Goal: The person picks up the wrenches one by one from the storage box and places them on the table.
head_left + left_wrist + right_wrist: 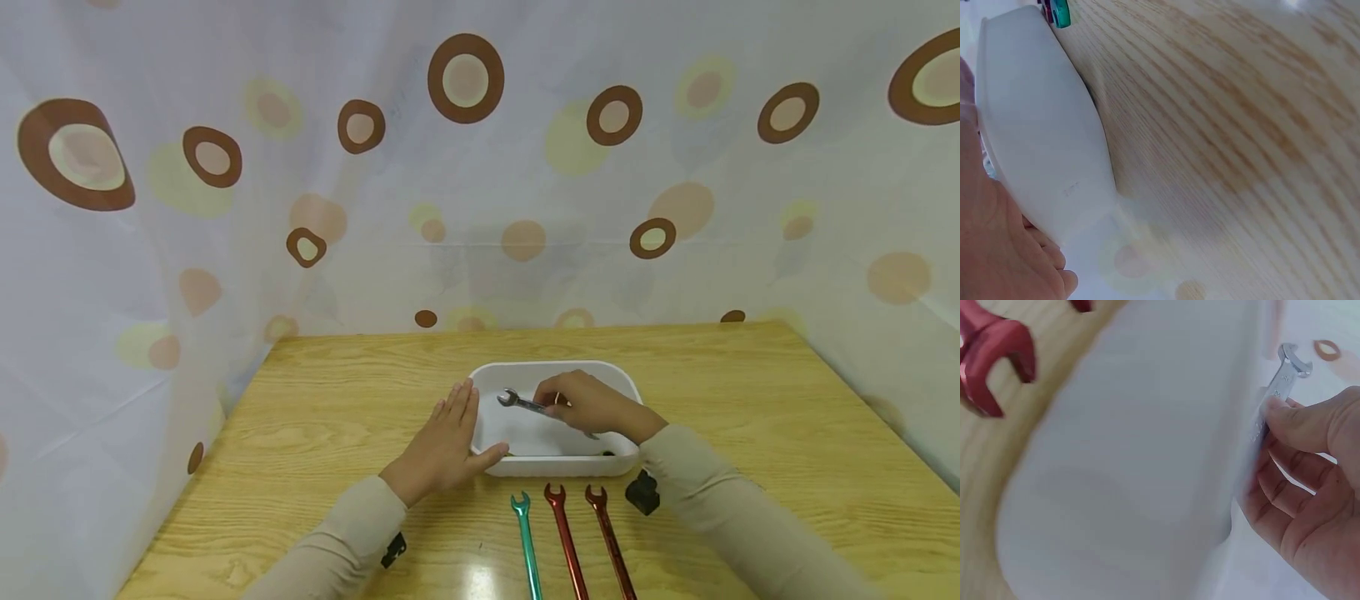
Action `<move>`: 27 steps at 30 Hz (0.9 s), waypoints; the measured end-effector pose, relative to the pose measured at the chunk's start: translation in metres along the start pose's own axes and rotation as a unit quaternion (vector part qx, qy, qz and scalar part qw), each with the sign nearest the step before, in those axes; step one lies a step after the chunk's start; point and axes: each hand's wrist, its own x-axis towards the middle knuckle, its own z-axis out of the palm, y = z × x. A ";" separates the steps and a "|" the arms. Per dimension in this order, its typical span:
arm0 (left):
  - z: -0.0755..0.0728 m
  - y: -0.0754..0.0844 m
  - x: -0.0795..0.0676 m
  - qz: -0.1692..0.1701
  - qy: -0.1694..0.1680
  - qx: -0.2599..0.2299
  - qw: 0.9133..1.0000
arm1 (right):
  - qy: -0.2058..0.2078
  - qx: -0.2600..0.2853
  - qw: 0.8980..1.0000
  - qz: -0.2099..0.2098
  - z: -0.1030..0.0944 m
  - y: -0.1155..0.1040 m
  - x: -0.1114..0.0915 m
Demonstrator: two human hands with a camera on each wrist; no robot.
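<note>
A silver open-end wrench (522, 402) is pinched between the thumb and fingers of my right hand (592, 406), inside or just over the white plastic bin (555, 467). In the right wrist view the wrench (1284, 381) tilts with its open jaw upward, its lower part hidden behind the bin wall. My left hand (442, 446) rests on the bin's left end with fingers straight and thumb over the front rim. In the left wrist view its palm (997, 244) lies along the bin's outer wall (1047, 112).
In front of the bin lie a green wrench (527, 542) and two red wrenches (566, 542), (612, 542) side by side on the wooden table (360, 367). A small dark and yellow bit shows inside the bin's front wall. A patterned cloth (480, 183) hangs around the table.
</note>
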 end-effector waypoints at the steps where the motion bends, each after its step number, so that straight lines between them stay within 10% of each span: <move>1: 0.000 0.000 0.000 0.000 -0.002 0.001 1.000 | 0.005 0.002 1.000 0.000 -0.004 -0.001 -0.002; 15: -0.001 -0.001 0.001 0.005 -0.001 0.003 1.000 | 0.076 0.077 0.993 0.047 -0.041 -0.016 -0.043; 27: -0.004 0.003 -0.001 0.008 0.003 -0.003 1.000 | 0.075 0.243 0.954 0.157 -0.031 -0.021 -0.105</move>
